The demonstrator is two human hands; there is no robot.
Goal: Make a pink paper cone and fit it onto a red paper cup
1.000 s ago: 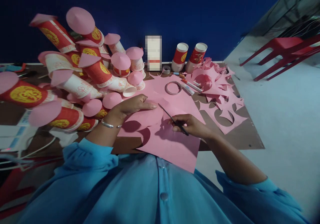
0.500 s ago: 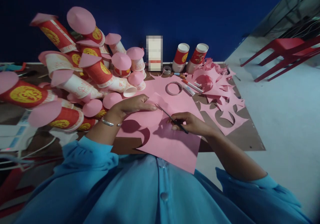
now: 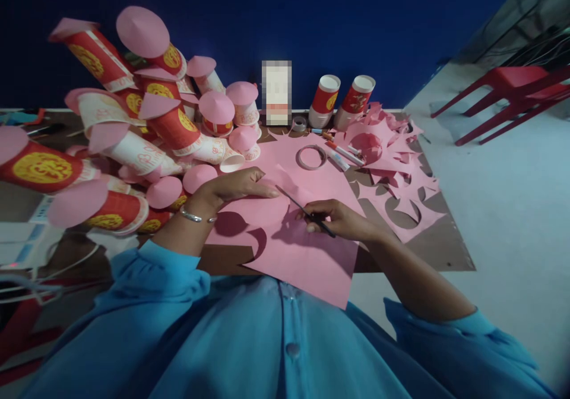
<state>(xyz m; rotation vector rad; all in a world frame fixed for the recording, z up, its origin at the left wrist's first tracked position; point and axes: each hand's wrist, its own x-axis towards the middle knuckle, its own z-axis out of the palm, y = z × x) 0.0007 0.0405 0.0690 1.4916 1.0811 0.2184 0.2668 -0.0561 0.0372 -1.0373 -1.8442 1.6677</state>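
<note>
Your left hand [image 3: 240, 185] is nearly closed, thumb laid along the top of the pink paper [image 3: 265, 212] and pinching its edge; the fingers under it are hidden, so how far they curl cannot be told. Your right hand [image 3: 336, 218] is curled around the dark handles of the scissors [image 3: 293, 200], whose blades point up and across toward your left thumb; whether they are parted is too small to tell. The paper lies between and beneath both your hands, its lower corner reaching toward your shirt [image 3: 291, 328], with a curved cut-out just below your left hand. It looks light and fairly stiff, like thin card, so it should bend in a broad curve, yet crease if pinched hard and tear at the narrow necks between cuts. Take it by a wide, flat part close to the blades, fingertips clear of them, rather than by a thin point. The scissors look slim and light, best held by the handles. Beyond your hands lie a roll of tape [image 3: 312, 168] and markers [image 3: 344, 153]; past your right hand are jagged pink scraps [image 3: 378, 169], and beyond your left hand, cups with pink cone tops [image 3: 217, 108] crowd together, hollow-looking and easily dented or knocked over.
</note>
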